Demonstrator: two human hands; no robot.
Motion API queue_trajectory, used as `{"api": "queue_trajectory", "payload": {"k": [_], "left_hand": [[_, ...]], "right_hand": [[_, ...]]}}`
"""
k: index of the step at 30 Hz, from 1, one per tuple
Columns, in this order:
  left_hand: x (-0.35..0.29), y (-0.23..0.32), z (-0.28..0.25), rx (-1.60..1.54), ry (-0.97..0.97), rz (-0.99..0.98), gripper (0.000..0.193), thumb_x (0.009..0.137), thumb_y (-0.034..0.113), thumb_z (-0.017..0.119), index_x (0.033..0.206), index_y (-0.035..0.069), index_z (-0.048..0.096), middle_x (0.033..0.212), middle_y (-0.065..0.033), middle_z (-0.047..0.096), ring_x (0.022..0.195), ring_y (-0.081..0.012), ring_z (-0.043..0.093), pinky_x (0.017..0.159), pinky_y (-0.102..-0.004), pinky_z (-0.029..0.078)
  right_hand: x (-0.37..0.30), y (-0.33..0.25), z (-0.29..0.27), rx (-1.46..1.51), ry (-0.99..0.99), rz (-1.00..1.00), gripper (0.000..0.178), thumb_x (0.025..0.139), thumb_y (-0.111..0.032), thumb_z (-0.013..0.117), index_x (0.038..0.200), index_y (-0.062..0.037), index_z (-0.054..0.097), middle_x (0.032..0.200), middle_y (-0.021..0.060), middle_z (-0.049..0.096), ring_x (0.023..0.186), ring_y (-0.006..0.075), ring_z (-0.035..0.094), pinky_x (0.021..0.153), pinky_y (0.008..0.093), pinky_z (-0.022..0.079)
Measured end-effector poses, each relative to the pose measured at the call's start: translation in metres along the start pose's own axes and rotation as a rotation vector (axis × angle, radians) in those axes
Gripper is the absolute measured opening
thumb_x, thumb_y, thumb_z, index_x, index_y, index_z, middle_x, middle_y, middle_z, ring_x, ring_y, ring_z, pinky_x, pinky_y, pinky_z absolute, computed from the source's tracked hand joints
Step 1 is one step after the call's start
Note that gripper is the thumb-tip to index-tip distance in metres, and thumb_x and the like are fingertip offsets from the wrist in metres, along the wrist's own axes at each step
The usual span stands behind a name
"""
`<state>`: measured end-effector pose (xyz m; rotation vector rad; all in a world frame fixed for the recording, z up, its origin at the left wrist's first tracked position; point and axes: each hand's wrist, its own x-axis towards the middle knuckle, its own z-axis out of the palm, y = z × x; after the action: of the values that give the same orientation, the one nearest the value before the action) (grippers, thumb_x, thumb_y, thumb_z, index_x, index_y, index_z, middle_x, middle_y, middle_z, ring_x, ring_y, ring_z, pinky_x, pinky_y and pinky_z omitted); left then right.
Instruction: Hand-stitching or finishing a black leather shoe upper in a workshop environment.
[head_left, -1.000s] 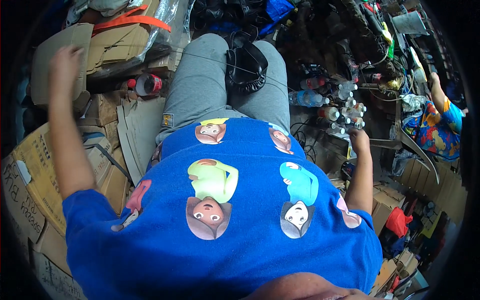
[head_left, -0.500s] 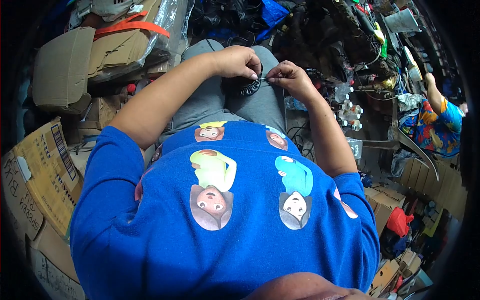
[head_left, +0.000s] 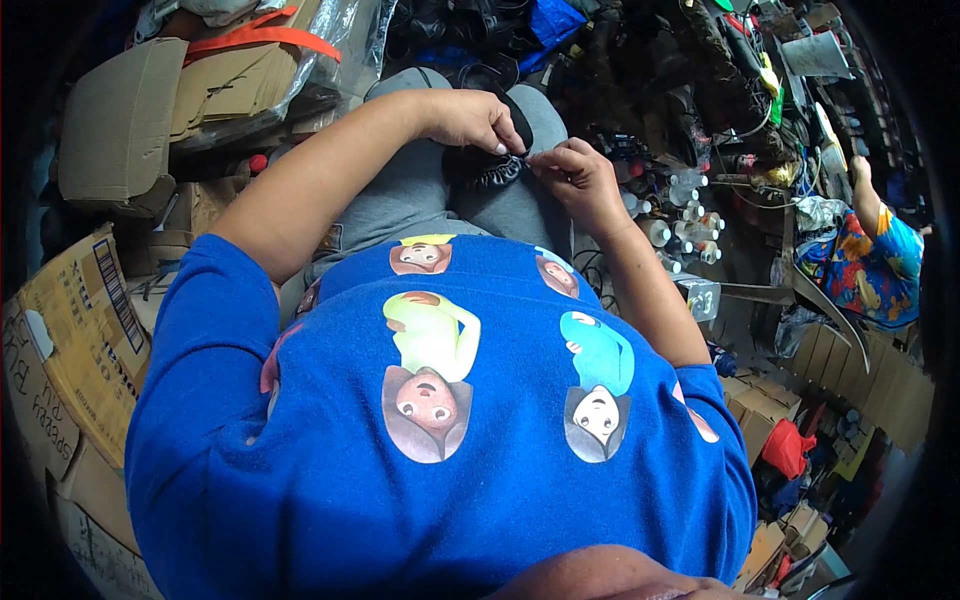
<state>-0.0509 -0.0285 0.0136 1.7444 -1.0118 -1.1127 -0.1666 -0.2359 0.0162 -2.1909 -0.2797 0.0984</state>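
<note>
Black shoe [head_left: 497, 178] between the thighs. Left hand [head_left: 482, 122] bent over its rim, grip unclear; right hand [head_left: 580, 180] pinched closed just beside, contents too small to tell. Near edge puckered, seemingly worked; remaining edge hidden, amount left unclear.

On my feed I count two bare hands: one left hand [head_left: 480, 122] and one right hand [head_left: 580, 178]. I see one black piece with a gathered edge [head_left: 498, 176] at their fingers. Right of the right hand I make out at least six bottles [head_left: 684, 230], overlap hiding the exact number; farther right, one other person [head_left: 868, 258]. Well left of the left hand, one red cap [head_left: 258, 162].
</note>
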Motion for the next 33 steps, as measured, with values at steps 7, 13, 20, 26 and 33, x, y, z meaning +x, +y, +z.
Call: {"api": "queue_trajectory", "payload": {"k": [7,13,20,26,33], "left_hand": [[-0.002,0.0,0.0,0.179,-0.031,0.029,0.029,0.079,0.004,0.063,0.109,0.005,0.067,0.091,-0.0087,0.057,0.09,-0.0192,0.056,0.083,-0.0297,0.044],[0.002,-0.003,0.011,0.214,0.334,0.047,0.02,0.073,0.006,0.071,0.091,0.003,0.063,0.095,-0.0081,0.06,0.081,-0.024,0.062,0.073,-0.0355,0.05],[-0.087,0.004,0.043,0.359,0.36,-0.15,0.026,0.08,0.013,0.064,0.105,0.006,0.058,0.094,-0.0143,0.062,0.087,-0.0301,0.061,0.076,-0.0383,0.048],[-0.136,-0.029,-0.01,-0.403,1.092,0.115,0.028,0.098,0.024,0.045,0.102,0.002,0.063,0.092,-0.0079,0.065,0.082,-0.0171,0.06,0.081,-0.0316,0.047],[-0.113,0.01,0.002,-1.265,0.635,0.617,0.042,0.1,0.036,0.037,0.068,0.011,0.047,0.058,0.0016,0.042,0.052,-0.0105,0.037,0.066,-0.0306,0.038]], "right_hand": [[0.017,-0.039,-0.01,-0.664,-0.244,-0.224,0.018,0.075,-0.008,0.062,0.089,-0.014,0.071,0.083,0.0136,0.061,0.079,0.0332,0.062,0.072,0.0407,0.051],[0.03,-0.012,-0.008,-0.349,-0.236,-0.066,0.016,0.077,-0.015,0.066,0.092,-0.0129,0.071,0.084,0.0135,0.063,0.08,0.0305,0.063,0.074,0.038,0.05],[-0.024,0.034,-0.079,1.14,0.034,0.161,0.018,0.089,-0.021,0.059,0.095,-0.0041,0.061,0.077,0.0,0.055,0.071,0.0141,0.05,0.074,0.0345,0.043],[-0.058,0.051,-0.135,0.345,0.085,0.505,0.026,0.091,-0.022,0.059,0.109,-0.0041,0.066,0.075,-0.0058,0.055,0.068,0.0032,0.045,0.068,0.0197,0.039],[-0.07,0.066,-0.08,-0.501,-0.117,0.422,0.031,0.088,-0.033,0.06,0.08,-0.0037,0.065,0.07,0.0131,0.062,0.063,0.0277,0.057,0.06,0.0364,0.044]]}}
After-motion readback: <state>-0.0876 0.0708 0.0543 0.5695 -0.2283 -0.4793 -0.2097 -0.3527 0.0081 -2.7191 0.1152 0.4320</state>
